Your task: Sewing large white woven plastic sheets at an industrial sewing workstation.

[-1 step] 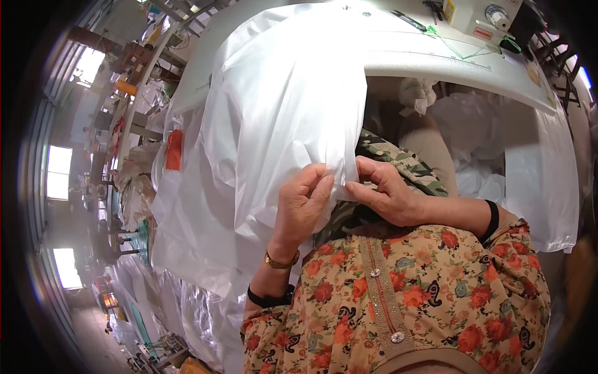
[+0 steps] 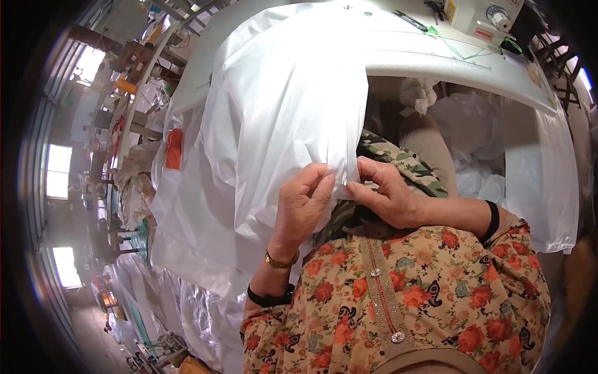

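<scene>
A large sheet of thin white fabric (image 2: 280, 106) spreads over the table and hangs off its front edge toward my lap. My left hand (image 2: 303, 202) pinches the fabric near its right-hand edge, thumb against fingers. Close beside it, my right hand (image 2: 389, 193) pinches the same edge, its thumb and forefinger pressed together. Between the two hands a short stretch of edge is held in narrow folds. Whether the edge is sewn there is too small to tell.
The white table (image 2: 461, 68) carries a ruler scale along its front. At the back right stands a sewing machine (image 2: 483, 22), with thread snips (image 2: 410, 20) and green thread (image 2: 445, 42) nearby. White fabric (image 2: 539, 181) hangs at right; an orange piece (image 2: 174, 148) hangs at left.
</scene>
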Demonstrator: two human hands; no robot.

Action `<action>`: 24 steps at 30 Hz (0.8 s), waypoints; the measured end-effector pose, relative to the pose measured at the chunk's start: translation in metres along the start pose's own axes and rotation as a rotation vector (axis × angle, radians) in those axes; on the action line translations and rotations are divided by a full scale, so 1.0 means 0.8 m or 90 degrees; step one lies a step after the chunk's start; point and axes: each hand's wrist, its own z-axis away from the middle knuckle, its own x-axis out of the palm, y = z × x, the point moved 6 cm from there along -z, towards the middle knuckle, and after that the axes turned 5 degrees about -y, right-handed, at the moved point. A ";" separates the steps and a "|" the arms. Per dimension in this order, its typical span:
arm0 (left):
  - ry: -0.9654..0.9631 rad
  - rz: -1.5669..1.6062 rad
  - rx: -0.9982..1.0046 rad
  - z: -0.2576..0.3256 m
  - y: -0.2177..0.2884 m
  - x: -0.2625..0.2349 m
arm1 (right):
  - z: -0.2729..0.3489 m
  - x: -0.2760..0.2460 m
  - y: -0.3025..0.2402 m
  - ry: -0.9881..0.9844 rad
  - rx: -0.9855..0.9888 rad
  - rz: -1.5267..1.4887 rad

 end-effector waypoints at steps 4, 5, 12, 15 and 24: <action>0.000 -0.118 0.087 -0.008 0.014 0.005 | 0.004 0.014 -0.002 0.006 -0.084 0.209; -0.005 -0.140 0.083 -0.009 0.014 0.005 | 0.005 0.014 -0.003 0.004 -0.082 0.209; -0.053 -0.102 0.048 -0.012 -0.005 0.009 | 0.010 0.038 0.001 -0.067 -0.090 0.337; -0.078 0.067 -0.058 -0.019 -0.013 0.015 | 0.001 0.043 0.006 -0.130 -0.120 0.412; 0.126 -0.325 0.117 -0.020 0.031 -0.076 | -0.085 -0.130 0.053 0.448 -0.042 0.000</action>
